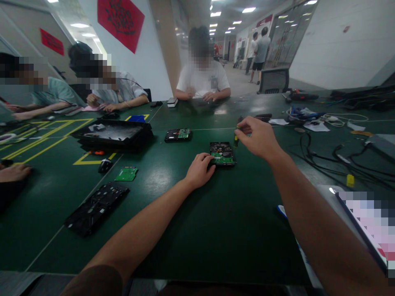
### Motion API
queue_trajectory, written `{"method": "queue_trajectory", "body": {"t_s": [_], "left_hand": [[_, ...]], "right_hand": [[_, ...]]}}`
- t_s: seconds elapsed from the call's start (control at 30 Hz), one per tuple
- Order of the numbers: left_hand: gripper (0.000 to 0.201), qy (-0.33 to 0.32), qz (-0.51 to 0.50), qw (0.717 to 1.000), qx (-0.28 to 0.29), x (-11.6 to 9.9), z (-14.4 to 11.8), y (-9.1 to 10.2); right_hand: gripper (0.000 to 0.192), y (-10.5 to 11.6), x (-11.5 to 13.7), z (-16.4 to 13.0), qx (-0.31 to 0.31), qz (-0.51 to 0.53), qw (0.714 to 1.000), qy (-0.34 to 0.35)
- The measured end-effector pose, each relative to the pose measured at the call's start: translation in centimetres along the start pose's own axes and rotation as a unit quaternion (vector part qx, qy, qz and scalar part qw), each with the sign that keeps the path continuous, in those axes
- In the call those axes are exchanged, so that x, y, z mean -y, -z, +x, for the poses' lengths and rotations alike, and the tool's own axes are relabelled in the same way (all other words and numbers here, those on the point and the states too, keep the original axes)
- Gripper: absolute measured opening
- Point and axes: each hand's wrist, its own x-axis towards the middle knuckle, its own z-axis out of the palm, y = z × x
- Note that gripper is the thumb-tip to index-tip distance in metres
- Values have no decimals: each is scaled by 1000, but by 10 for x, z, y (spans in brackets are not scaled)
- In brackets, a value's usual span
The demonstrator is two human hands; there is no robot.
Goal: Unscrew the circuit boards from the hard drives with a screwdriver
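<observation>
A hard drive (222, 153) lies circuit side up on the dark green table (191, 213), its green board showing. My left hand (200, 169) rests against the drive's near left edge and steadies it. My right hand (258, 136) is closed on a small screwdriver (236, 139) with a yellow-and-black handle, held upright just right of the drive's far corner. The screwdriver's tip is hidden behind the drive's edge.
A second hard drive (178, 135) lies farther back. A loose green circuit board (126, 174), a black panel (97, 208) and a black open case (114, 135) sit to the left. Cables (336, 156) spread at right, a laptop (367, 226) near right. Several people sit across and left.
</observation>
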Motion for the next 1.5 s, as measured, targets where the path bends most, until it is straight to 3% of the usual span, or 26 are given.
{"method": "queue_trajectory", "body": {"t_s": [0.27,0.47,0.6,0.77,0.97,1.17,1.37,1.5], "left_hand": [[35,2,-4,1000,-2,1,0,-1],[36,-3,3,1000,-2,2,0,-2],[35,-2,1,1000,-2,2,0,-2],[35,0,-2,1000,-3,2,0,-2],[34,0,0,1000,0,1,0,-1],[35,0,-1,1000,-1,0,0,-1],[35,-2,0,1000,-1,0,0,0],[35,-3,4,1000,1,2,0,-1]], "right_hand": [[19,0,0,-1,-25,-13,999,-35],[16,0,-1,-1,1,-11,1000,0],[24,0,-3,-1,-25,-21,999,-37],[16,-1,-2,-1,7,6,1000,-10],[22,1,0,-1,-19,-23,999,-28],[14,-1,-1,-1,8,-5,1000,3],[20,0,0,-1,-17,-9,999,-32],[14,0,0,0,7,-4,1000,3]]}}
